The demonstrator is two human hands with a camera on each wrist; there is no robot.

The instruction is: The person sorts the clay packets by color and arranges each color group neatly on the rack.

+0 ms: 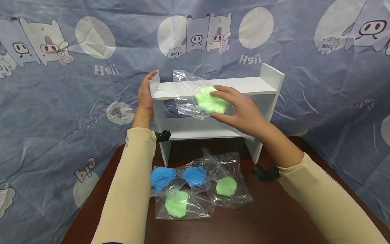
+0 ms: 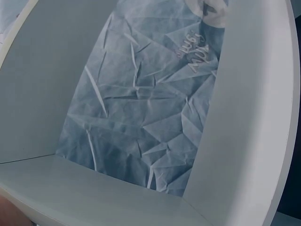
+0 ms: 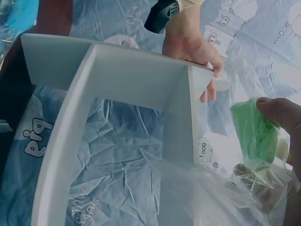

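Note:
In the head view my right hand (image 1: 240, 108) pinches a clear plastic bag holding a light green clay-like lump (image 1: 207, 100), thumb below and fingers above. The bag is in front of the white shelf's (image 1: 210, 133) top board. The right wrist view has the thumb on the green lump (image 3: 254, 129), loose clear film hanging beside it. My left hand (image 1: 145, 98) lies along the outer left side of the shelf. From the right wrist view, the left hand's (image 3: 195, 51) fingers bend round the end of the side panel. Mostly shelf boards (image 2: 249, 122) fill the left wrist view.
On the dark brown table (image 1: 259, 223), before the shelf, lie clear bags with blue lumps (image 1: 195, 176) and green lumps (image 1: 226, 186), some overlapping. A blue patterned cloth (image 1: 128, 40) hangs close behind and around the table.

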